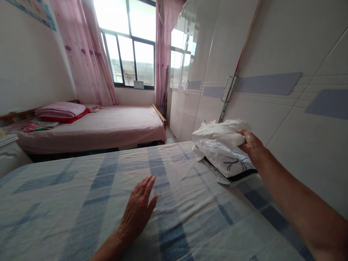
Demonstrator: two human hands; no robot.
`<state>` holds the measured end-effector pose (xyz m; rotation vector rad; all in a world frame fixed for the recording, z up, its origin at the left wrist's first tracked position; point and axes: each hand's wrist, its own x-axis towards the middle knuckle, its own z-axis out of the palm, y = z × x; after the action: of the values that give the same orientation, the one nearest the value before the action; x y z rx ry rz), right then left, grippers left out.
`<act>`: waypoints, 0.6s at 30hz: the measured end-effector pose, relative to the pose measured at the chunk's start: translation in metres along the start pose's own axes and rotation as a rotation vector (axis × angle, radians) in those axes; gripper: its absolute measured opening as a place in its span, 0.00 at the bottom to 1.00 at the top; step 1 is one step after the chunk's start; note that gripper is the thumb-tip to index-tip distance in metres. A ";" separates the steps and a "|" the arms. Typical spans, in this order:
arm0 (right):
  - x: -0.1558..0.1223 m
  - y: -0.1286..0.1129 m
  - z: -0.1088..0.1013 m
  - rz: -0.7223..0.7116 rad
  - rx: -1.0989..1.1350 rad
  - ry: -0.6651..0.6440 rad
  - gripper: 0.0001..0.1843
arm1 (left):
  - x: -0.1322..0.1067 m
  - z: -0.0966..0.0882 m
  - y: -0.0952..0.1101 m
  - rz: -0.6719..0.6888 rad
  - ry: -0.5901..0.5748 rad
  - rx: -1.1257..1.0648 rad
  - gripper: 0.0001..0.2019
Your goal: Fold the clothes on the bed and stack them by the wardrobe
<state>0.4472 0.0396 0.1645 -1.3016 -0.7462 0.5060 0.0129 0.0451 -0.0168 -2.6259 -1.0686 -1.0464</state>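
My right hand grips the near edge of a folded white garment, thumb on top. That garment is over a small pile of folded clothes; whether the two touch is hard to tell. On top of the pile lies a white piece with dark line drawing, and black and grey-green edges show beneath it. My left hand is over the bed's blue-and-white checked sheet, fingers stretched forward and thumb apart, with nothing in it.
Behind stands a second bed with a pink sheet, a folded pink quilt and red cloth on it. A glossy white wardrobe runs along the right. Pink curtains frame the window. A white cabinet is at the left edge.
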 end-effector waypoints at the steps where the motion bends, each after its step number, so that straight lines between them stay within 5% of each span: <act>1: -0.010 0.017 -0.014 0.072 -0.044 0.021 0.20 | 0.000 0.001 0.000 0.001 0.000 -0.002 0.28; 3: -0.029 0.050 -0.038 0.226 -0.198 0.090 0.21 | -0.001 0.004 -0.001 0.004 -0.005 -0.003 0.26; 6: -0.045 0.080 -0.058 0.265 -0.322 0.116 0.22 | -0.002 0.006 -0.003 0.010 -0.015 -0.003 0.25; 12: -0.044 0.075 -0.078 0.214 -0.503 0.190 0.27 | -0.003 0.007 -0.007 0.023 0.002 0.010 0.24; 14: -0.048 0.065 -0.087 0.125 -0.614 0.278 0.32 | -0.004 0.009 -0.009 0.018 -0.003 0.012 0.23; 18: -0.057 0.045 -0.079 -0.374 -1.073 0.333 0.31 | -0.006 0.015 -0.011 0.006 -0.024 0.015 0.22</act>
<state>0.4707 -0.0443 0.1023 -2.0876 -0.9856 -0.5019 0.0106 0.0552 -0.0333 -2.6346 -1.0691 -1.0044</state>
